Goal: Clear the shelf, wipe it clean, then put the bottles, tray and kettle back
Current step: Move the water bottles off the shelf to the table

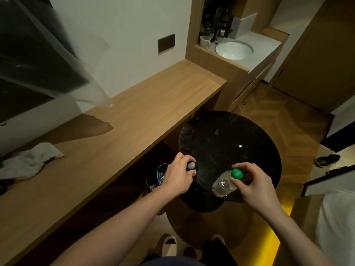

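Left hand grips white-capped bottle; right hand pinches green-capped bottle.

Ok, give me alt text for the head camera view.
A person's left hand grips a grey-capped bottle and the right hand a green-capped bottle over a round black table. A crumpled cloth lies on the wooden shelf.

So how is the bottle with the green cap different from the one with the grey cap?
The clear plastic bottle with the green cap shows most of its see-through body and leans, gripped near the cap by the right hand. The bottle with the grey cap is mostly hidden under the left hand, so only its top shows. Both are at the round black table, each held near the top.
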